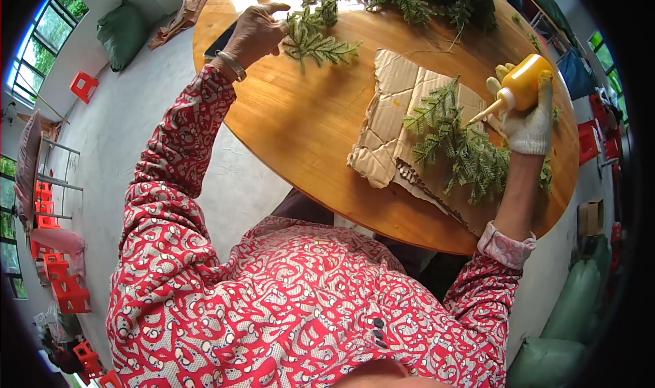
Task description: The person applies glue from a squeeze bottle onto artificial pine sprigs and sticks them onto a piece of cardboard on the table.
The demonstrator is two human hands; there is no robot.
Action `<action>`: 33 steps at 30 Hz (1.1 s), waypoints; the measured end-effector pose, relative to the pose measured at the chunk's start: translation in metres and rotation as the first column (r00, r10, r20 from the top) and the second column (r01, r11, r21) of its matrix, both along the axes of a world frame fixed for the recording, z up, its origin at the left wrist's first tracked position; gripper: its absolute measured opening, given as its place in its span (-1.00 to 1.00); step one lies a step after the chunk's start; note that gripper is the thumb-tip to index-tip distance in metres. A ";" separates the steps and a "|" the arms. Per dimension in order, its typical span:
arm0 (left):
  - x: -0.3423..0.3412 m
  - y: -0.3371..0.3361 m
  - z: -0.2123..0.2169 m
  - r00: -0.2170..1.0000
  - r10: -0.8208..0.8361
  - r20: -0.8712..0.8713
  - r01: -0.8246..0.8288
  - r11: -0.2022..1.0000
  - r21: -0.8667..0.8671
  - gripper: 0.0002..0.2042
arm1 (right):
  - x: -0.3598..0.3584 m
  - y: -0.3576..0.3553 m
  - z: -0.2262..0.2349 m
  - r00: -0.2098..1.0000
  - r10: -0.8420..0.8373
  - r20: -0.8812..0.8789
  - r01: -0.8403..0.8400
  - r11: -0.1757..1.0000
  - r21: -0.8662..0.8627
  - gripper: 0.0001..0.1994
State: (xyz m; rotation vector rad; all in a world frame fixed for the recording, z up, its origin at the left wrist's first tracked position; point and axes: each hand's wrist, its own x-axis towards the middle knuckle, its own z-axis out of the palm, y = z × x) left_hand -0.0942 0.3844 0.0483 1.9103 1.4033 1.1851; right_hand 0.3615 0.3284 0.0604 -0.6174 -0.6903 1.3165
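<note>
My right hand (532, 125), in a white knit glove with yellowish fingertips, is wrapped round a yellow squeeze bottle (527, 81). The bottle tilts so that its pale pointed nozzle hangs just above a green artificial fir sprig (437, 139). That sprig and another beside it (481, 163) lie on a torn piece of brown cardboard (392, 101). My bare left hand (256, 36), with a bangle at the wrist, is held over the table's far left. Its index finger is stretched out and nothing shows in its grasp. Beside it lies a loose fir sprig (317, 47).
More fir greenery (409, 2) is heaped at the far side of the round wooden table (293, 128). A dark flat object (220, 43) lies by my left wrist. Red stools (68, 292) line the left wall; green sacks (573, 306) stand on the floor at right.
</note>
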 end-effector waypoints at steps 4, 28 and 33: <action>-0.003 -0.015 -0.014 0.974 0.046 -0.220 -0.071 0.992 -0.108 -0.69 | 0.006 0.000 0.001 0.998 0.020 0.052 -0.018 0.999 -0.032 -0.35; 0.078 -0.098 -0.005 0.497 -0.022 -0.868 0.124 0.991 0.046 -0.87 | 0.011 0.009 -0.016 0.998 -0.040 0.040 0.042 0.998 -0.052 -0.36; 0.070 -0.075 -0.018 0.375 -0.149 -0.915 0.291 0.956 -0.036 -0.92 | 0.000 0.006 -0.011 0.998 -0.057 0.023 0.059 0.997 -0.051 -0.43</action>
